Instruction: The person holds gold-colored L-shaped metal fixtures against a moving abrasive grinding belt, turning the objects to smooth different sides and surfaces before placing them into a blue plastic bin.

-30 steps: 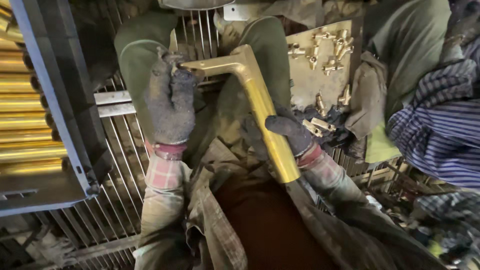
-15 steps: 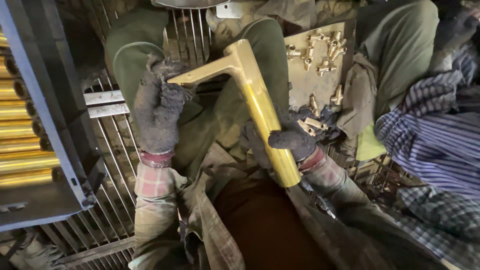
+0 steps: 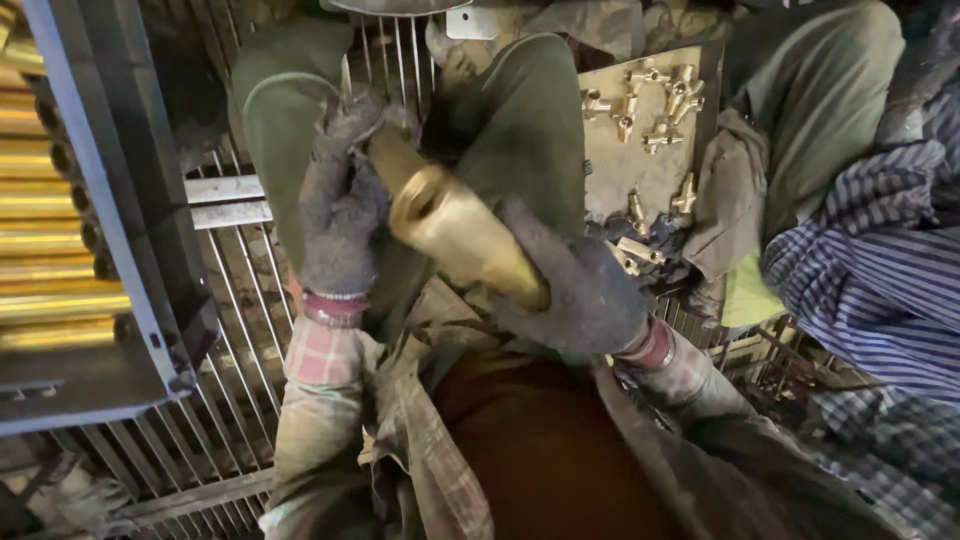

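To the far left of the bent brass-coloured metal tube (image 3: 455, 235) stands a grey steel rack (image 3: 110, 230) stacked with long golden rods (image 3: 40, 210), laid flat so their ends face outward within reach. Below and left of the tube runs a floor of thin grey metal bars (image 3: 240, 330), a grating on which the person sits with knees in green trousers (image 3: 530, 120) drawn up.

The left hand (image 3: 340, 205), in a dark grey knitted glove, is wrapped round the far arm of the tube, seemingly to steady it. The tube itself lies between the knees, its bend turned toward the camera (so the near arm looks foreshortened). The right hand (image 3: 575, 290), gloved likewise, is closed about the tube's lower end, bracing it against the lap.

Right of the tube a flat tan board (image 3: 650, 170) carries small brass fittings (image 3: 650, 105), kept close by. Farther right is another person's blue striped sleeve (image 3: 860, 270). The space looks cramped and dim.
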